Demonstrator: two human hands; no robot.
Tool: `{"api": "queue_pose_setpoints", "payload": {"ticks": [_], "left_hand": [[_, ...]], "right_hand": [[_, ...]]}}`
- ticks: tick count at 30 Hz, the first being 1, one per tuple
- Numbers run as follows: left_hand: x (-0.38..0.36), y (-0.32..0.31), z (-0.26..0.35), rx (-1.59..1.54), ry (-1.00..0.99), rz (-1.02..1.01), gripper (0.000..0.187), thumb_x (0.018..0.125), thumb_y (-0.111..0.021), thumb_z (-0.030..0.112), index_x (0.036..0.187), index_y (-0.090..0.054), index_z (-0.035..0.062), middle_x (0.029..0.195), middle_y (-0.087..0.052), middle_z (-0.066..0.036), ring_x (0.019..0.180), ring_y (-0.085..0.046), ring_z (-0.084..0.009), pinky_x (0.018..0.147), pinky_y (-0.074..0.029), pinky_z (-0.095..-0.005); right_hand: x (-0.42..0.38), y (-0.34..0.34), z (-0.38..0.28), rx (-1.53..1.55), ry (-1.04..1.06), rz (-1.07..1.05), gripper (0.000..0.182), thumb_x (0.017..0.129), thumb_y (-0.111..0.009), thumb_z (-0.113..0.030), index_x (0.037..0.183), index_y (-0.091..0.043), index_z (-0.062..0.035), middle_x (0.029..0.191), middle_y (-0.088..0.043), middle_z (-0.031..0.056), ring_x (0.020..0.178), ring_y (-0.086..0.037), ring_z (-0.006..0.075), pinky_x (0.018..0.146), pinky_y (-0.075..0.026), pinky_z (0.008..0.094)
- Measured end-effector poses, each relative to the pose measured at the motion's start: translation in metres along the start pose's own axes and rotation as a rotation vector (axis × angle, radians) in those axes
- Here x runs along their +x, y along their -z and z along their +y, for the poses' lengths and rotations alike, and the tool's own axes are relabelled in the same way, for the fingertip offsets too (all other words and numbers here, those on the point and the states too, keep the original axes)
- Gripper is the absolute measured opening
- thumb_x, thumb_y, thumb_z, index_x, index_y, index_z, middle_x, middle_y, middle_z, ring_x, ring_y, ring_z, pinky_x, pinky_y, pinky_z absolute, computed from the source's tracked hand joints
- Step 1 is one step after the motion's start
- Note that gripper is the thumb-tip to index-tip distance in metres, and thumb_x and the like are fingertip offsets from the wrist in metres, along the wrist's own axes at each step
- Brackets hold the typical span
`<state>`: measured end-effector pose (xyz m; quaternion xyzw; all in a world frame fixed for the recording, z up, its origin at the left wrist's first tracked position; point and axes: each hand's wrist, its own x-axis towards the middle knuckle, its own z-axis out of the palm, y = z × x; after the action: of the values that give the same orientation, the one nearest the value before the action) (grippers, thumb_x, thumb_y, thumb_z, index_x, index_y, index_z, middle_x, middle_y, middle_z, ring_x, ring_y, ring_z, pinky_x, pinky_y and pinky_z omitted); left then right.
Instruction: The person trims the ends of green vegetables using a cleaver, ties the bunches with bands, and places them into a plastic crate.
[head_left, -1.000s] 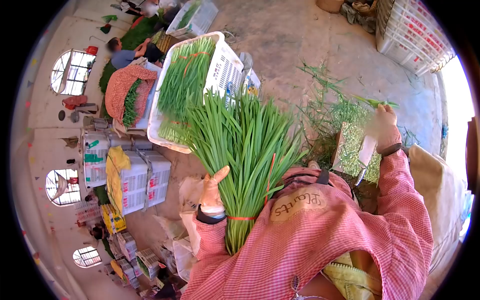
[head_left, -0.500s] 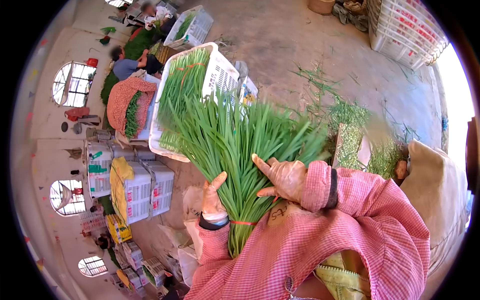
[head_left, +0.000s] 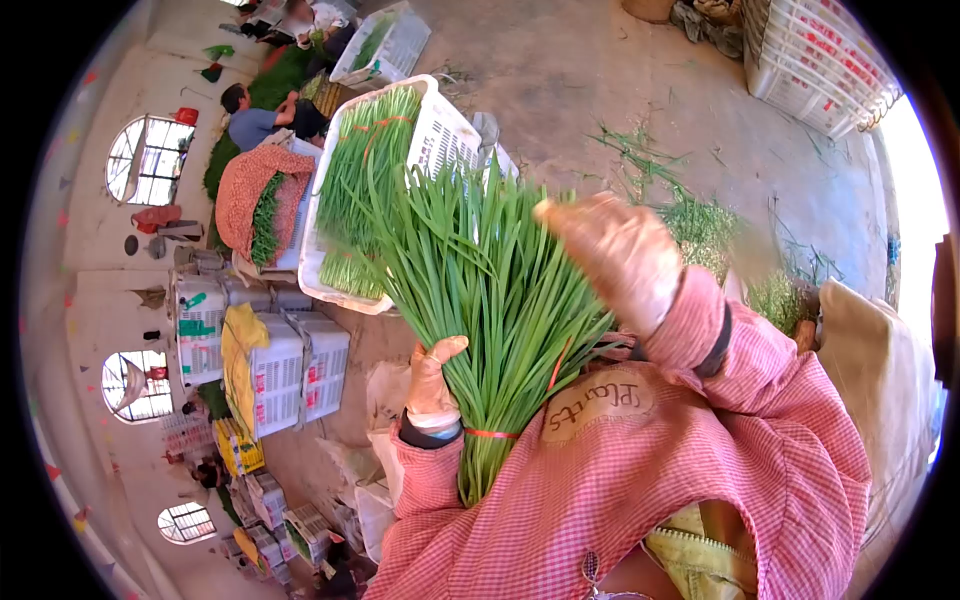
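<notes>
A large bunch of garlic chives [head_left: 490, 290] leans upright against my chest, its leaves fanned out toward the crate. A red band [head_left: 490, 434] circles it low down, near the stalk ends. My left hand [head_left: 432, 388], in a thin glove, is wrapped round the lower left side of the bunch with its thumb showing in front. Another piece of red band [head_left: 561, 362] shows along the right-hand leaves. At the upper right edge of the leaves is my gloved right hand [head_left: 622, 256], raised and smeared by motion, so its fingers are unclear.
Beyond the bunch stands a white plastic crate [head_left: 452, 125] with banded chives inside. Leaf scraps [head_left: 705, 222] litter the floor at right, near a beige sack [head_left: 868, 390]. Stacked crates [head_left: 275, 375] line the left, and a person [head_left: 262, 122] sits farther back.
My right hand has moved up and outward from the front of the bunch to the leaves' upper right edge. The fanned leaves have drawn in on the right. My left hand stays on the bunch.
</notes>
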<state>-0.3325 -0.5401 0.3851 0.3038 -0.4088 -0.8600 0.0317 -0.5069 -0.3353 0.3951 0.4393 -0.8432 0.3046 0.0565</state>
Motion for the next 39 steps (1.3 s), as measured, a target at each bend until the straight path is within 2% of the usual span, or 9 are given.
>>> {"api": "queue_pose_setpoints", "payload": {"ticks": [11,15,21,22,27,30,32,35,39], "left_hand": [[0.0,-0.029,-0.007,0.172,-0.154,0.126,0.034,0.068,-0.058,-0.005,0.101,-0.054,-0.0007,0.09,-0.061,-0.008,0.073,-0.061,-0.0178,0.067,-0.051,-0.0279],[0.002,-0.017,-0.008,0.141,-0.128,0.141,0.032,0.069,-0.057,-0.004,0.101,-0.055,-0.0004,0.09,-0.062,-0.009,0.073,-0.061,-0.0192,0.067,-0.052,-0.0303],[0.035,0.018,0.007,0.092,0.368,-0.035,0.026,0.078,-0.054,0.013,0.101,-0.053,0.0012,0.089,-0.061,-0.014,0.071,-0.06,-0.028,0.064,-0.053,-0.0383],[0.043,0.004,0.028,-0.351,1.0,0.054,0.03,0.077,-0.057,0.027,0.095,-0.053,0.0034,0.082,-0.059,-0.017,0.069,-0.057,-0.0326,0.064,-0.05,-0.0449],[0.089,0.011,0.036,-0.503,1.384,-0.564,0.039,0.08,-0.052,0.041,0.101,-0.053,0.0082,0.093,-0.056,-0.027,0.08,-0.056,-0.0391,0.066,-0.046,-0.0484],[0.064,-0.028,0.051,0.49,-0.204,-0.104,0.036,0.08,-0.059,0.021,0.112,-0.05,0.0073,0.102,-0.057,-0.011,0.091,-0.054,-0.0203,0.079,-0.045,-0.036],[0.063,0.011,0.099,0.611,0.215,0.049,0.052,0.08,-0.061,0.036,0.119,-0.044,0.0058,0.105,-0.055,-0.01,0.094,-0.052,-0.0191,0.08,-0.044,-0.0331],[0.069,0.134,0.145,1.185,-0.454,0.501,0.075,0.074,-0.059,0.053,0.128,-0.039,0.0051,0.116,-0.051,-0.016,0.102,-0.052,-0.0263,0.089,-0.04,-0.0328],[0.037,0.038,0.104,0.443,-0.757,-0.147,0.087,0.075,-0.058,0.053,0.136,-0.019,0.0044,0.137,-0.027,-0.014,0.124,-0.029,-0.0226,0.102,-0.025,-0.0356]], "right_hand": [[0.02,-0.055,-0.029,0.398,0.111,-0.336,0.018,0.078,-0.057,-0.024,0.089,-0.061,-0.0097,0.09,-0.059,0.0071,0.083,-0.058,0.023,0.073,-0.047,0.0325],[0.027,-0.041,0.022,0.173,-0.44,-0.26,0.032,0.074,-0.059,-0.029,0.102,-0.057,-0.0134,0.102,-0.057,0.0067,0.09,-0.056,0.0218,0.074,-0.046,0.036],[-0.03,-0.056,-0.056,-0.656,0.555,0.051,0.062,0.08,-0.038,-0.025,0.138,-0.017,-0.0216,0.143,-0.02,0.0038,0.128,-0.027,0.0216,0.104,-0.021,0.045],[-0.041,-0.078,-0.071,-0.864,0.706,0.21,0.061,0.08,-0.032,-0.024,0.138,-0.016,-0.0224,0.144,-0.018,0.0017,0.13,-0.024,0.0208,0.107,-0.015,0.045],[-0.009,-0.092,-0.064,-0.141,0.832,-0.032,0.059,0.075,-0.042,-0.02,0.133,-0.028,-0.0193,0.141,-0.024,0.0036,0.128,-0.027,0.021,0.106,-0.014,0.0464],[0.005,-0.078,-0.06,-0.089,0.831,-0.008,0.061,0.07,-0.05,-0.021,0.128,-0.033,-0.0165,0.139,-0.028,0.0046,0.128,-0.028,0.0211,0.106,-0.013,0.0463],[0.02,-0.045,-0.062,0.164,0.69,-0.094,0.071,0.06,-0.062,-0.025,0.125,-0.036,-0.0124,0.134,-0.036,0.0062,0.126,-0.032,0.0207,0.106,-0.012,0.0458],[0.054,-0.01,-0.057,0.693,0.324,-0.084,0.078,0.056,-0.075,-0.024,0.122,-0.039,-0.0057,0.116,-0.051,0.0118,0.112,-0.047,0.0236,0.101,-0.027,0.044],[0.092,-0.035,-0.028,1.666,-0.158,-0.527,0.067,0.064,-0.076,-0.012,0.121,-0.042,-0.0021,0.112,-0.055,0.0074,0.097,-0.054,0.0153,0.082,-0.045,0.0306]]}}
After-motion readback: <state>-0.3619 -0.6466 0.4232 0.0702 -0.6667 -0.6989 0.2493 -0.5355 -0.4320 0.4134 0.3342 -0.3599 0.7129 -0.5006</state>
